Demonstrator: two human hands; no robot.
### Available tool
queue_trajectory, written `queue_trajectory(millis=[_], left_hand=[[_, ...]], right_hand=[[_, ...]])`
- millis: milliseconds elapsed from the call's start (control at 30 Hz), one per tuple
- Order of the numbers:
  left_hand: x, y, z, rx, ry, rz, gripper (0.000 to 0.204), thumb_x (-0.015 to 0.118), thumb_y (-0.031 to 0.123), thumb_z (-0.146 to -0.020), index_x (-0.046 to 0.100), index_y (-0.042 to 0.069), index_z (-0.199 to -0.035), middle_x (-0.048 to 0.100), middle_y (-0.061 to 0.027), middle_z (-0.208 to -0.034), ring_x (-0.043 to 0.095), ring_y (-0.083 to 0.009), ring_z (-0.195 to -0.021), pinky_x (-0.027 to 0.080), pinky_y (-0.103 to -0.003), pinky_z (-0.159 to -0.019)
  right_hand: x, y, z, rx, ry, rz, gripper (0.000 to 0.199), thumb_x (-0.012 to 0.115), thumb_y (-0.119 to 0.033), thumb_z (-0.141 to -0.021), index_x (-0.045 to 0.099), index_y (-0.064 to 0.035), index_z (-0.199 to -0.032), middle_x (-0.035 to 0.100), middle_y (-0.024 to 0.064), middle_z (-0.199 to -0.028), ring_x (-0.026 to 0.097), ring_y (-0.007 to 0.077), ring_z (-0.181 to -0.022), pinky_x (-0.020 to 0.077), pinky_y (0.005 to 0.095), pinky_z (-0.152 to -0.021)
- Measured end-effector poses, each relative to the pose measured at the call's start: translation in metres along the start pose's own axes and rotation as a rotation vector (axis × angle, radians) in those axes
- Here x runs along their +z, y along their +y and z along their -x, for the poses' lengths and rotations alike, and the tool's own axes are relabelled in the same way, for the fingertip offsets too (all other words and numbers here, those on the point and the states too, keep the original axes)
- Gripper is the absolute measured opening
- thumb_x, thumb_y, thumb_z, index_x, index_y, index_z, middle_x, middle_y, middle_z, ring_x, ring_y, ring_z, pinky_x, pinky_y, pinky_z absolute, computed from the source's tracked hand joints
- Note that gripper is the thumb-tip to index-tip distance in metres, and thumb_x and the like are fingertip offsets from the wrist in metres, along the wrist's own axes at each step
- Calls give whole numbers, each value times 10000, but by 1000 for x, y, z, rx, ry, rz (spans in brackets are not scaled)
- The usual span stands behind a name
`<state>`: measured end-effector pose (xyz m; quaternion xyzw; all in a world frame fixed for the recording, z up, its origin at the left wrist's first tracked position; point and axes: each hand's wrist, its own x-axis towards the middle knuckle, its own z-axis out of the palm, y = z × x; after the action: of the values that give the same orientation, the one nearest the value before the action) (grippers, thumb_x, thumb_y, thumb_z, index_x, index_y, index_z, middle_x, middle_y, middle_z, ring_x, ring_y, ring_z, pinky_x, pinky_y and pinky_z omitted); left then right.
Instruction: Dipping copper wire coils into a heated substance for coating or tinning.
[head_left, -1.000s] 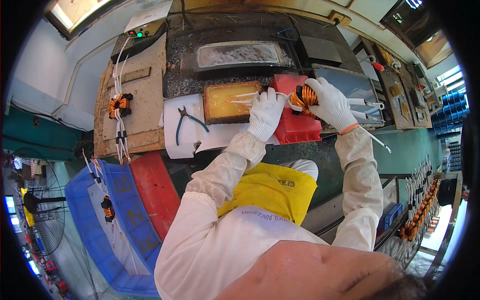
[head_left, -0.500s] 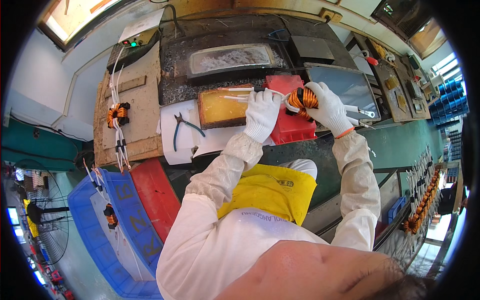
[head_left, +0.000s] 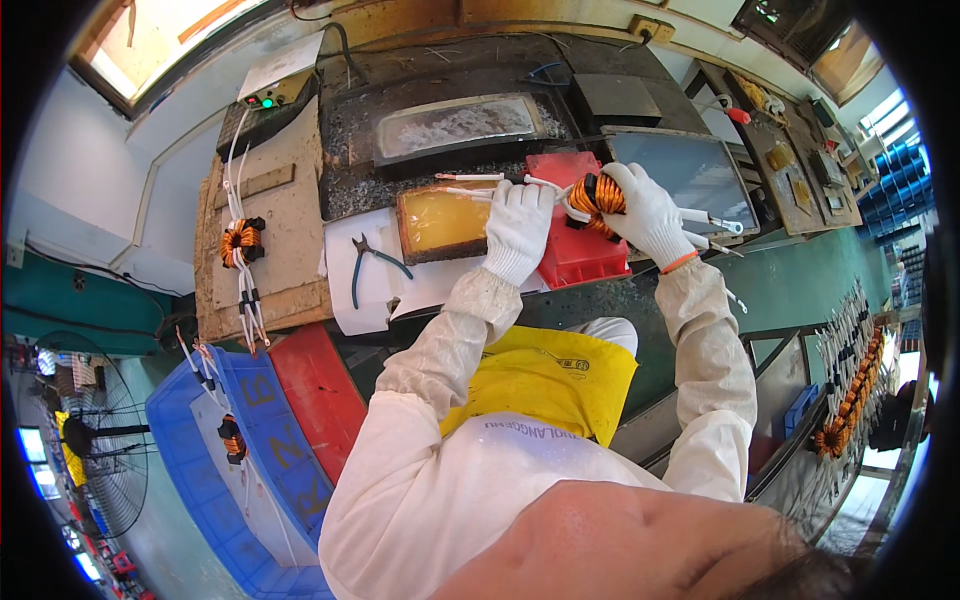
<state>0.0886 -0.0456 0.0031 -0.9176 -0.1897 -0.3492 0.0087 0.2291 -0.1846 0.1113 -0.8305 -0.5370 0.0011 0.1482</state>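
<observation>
My right hand (head_left: 648, 213), in a white glove, is closed around a copper-wound ring coil (head_left: 597, 196) with black spacers. White leads (head_left: 708, 218) with metal lugs stick out beyond its right side. My left hand (head_left: 519, 230), also gloved, grips the coil's white wires on the other side. The wire ends (head_left: 470, 178) point left above a shallow block-like pan (head_left: 443, 222) with a glossy amber surface and a dark rim. Beneath the coil lies a red plastic bin (head_left: 585, 258). Teal-handled cutting pliers (head_left: 378, 255) rest on white paper to the left.
Behind the pan stands a rectangular solder bath (head_left: 460, 124) with a silvery surface. Another coil (head_left: 241, 242) lies on the wooden board at left. A blue crate (head_left: 185, 440) below holds one more coil (head_left: 231, 438). Several finished coils (head_left: 850, 400) hang in a row at right.
The whole view has shifted slightly. Both hands keep the same hold on the coil and its wires, with the wire ends still above the amber pan.
</observation>
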Motion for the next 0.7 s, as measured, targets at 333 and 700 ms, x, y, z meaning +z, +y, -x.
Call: queue_trajectory(millis=[333,700], left_hand=[[8,-4,-16,119,13,-42,309,527,143,-833,612,98,-1126,599,-64,-883,598,-240,-870,454,-416,-909],[31,-21,-52,167,52,-113,112,577,166,-853,634,142,-947,600,-53,-765,616,-225,-752,455,-397,-742]], right_hand=[[-11,4,-5,-29,-75,-216,639,791,-256,-723,522,-109,-1283,598,169,-1198,621,379,-1064,507,422,-918],[7,-7,-15,132,52,-183,654,779,-322,-741,520,-135,-1312,624,153,-1169,630,371,-1056,518,419,-899]])
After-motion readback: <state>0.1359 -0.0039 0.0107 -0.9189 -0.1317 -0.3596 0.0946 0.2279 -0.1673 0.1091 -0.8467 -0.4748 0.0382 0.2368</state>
